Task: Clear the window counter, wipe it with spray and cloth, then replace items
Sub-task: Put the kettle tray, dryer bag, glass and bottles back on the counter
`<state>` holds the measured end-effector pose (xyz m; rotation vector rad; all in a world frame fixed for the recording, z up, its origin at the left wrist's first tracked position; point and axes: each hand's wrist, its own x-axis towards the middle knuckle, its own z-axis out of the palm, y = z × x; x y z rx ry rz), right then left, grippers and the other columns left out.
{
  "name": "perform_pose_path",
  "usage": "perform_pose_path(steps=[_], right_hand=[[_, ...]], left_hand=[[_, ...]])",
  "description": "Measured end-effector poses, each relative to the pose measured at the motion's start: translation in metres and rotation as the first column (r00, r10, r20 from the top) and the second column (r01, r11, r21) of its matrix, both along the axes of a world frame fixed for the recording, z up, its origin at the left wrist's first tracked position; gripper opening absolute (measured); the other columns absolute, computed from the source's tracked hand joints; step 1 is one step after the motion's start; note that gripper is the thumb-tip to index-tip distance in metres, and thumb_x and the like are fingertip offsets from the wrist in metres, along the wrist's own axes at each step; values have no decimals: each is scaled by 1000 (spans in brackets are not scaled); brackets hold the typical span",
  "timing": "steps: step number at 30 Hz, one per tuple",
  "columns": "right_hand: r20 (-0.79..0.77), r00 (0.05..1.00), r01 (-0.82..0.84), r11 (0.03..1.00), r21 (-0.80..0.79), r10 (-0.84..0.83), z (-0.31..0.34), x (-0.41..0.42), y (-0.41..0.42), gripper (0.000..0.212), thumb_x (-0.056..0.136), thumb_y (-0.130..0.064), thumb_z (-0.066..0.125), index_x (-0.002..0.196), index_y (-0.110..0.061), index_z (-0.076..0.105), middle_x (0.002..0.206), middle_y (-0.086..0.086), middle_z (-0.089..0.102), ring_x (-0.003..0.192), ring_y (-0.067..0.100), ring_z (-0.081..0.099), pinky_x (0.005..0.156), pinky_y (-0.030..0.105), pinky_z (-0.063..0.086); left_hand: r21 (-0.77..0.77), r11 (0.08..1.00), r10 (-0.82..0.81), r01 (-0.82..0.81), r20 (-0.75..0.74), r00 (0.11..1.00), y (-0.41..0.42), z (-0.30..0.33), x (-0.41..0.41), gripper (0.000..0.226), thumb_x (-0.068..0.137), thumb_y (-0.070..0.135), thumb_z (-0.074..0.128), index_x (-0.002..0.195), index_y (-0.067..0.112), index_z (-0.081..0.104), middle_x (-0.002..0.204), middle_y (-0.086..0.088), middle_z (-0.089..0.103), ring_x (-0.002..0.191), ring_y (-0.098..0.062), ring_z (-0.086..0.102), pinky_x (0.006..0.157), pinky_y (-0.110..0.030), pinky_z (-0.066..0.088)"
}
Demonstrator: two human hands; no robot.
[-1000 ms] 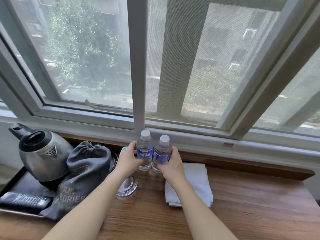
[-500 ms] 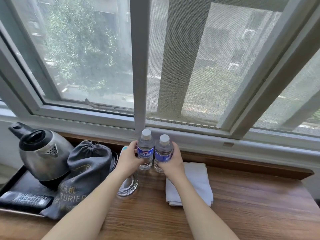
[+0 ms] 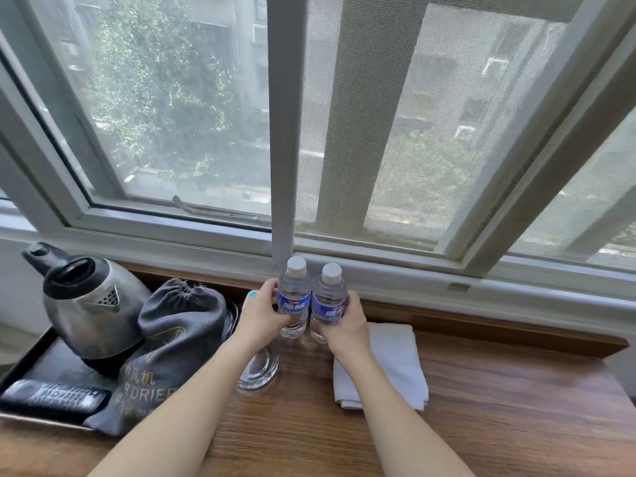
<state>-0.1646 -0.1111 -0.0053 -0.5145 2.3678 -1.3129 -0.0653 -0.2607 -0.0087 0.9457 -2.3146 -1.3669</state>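
Holding position: over the last second both hands stay wrapped round the bottles, which barely shift at the back of the brown wood-grain window counter (image 3: 481,425), just below the sill. This probably means placement, or a lift not begun; which cannot be told.

- Left hand (image 3: 261,313): fingers curled round left clear plastic water bottle, white cap (image 3: 293,301).
- Right hand (image 3: 346,323): fingers curled round right matching clear water bottle (image 3: 328,304). Bottles upright, side by side.
- Folded white cloth (image 3: 395,363): flat, just right of the right hand.
- Clear glass dish (image 3: 258,368): under the left wrist.
- Writing: blue bottle labels, white characters, unreadable. Grey drawstring fabric bag (image 3: 172,339) reads "DRIER", partly hidden.
- Steel electric kettle (image 3: 89,304) on black tray (image 3: 20,370).
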Motion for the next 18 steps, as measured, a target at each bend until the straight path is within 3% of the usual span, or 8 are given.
perform_pose_path(steps=[4,6,10,18], right_hand=[[-10,1000,3,999,40,-3,0,-2,3,56,76,-16,82,120,-31,52,97,-15,60,91,11,57,77,22,42],[-54,997,50,997,53,-47,-3,0,1,54,71,-21,86,110,-32,51,99,-14,62,94,12,60,79,27,47],[-71,991,112,993,26,-110,-11,4,-3,57,62,-28,90,104,-31,53,106,-10,62,101,15,60,87,36,53],[-3,999,41,999,33,-41,-13,2,5,53,74,-16,83,109,-38,50,99,-14,62,101,14,61,82,26,44]], left_hand=[[6,1000,-1,1,-10,1000,0,-4,0,60,70,20,85,120,33,53,105,19,65,103,5,58,81,-18,48],[12,1000,1,-1,-20,1000,0,-6,0,63,70,21,85,122,33,52,108,16,66,107,2,59,88,-26,51],[19,1000,-13,13,-13,1000,-1,-4,1,63,72,20,84,124,31,50,111,15,63,108,-2,57,87,-23,45],[19,1000,8,-8,-17,1000,1,-8,0,63,68,14,86,121,27,53,111,15,63,111,-6,59,93,-31,50]])
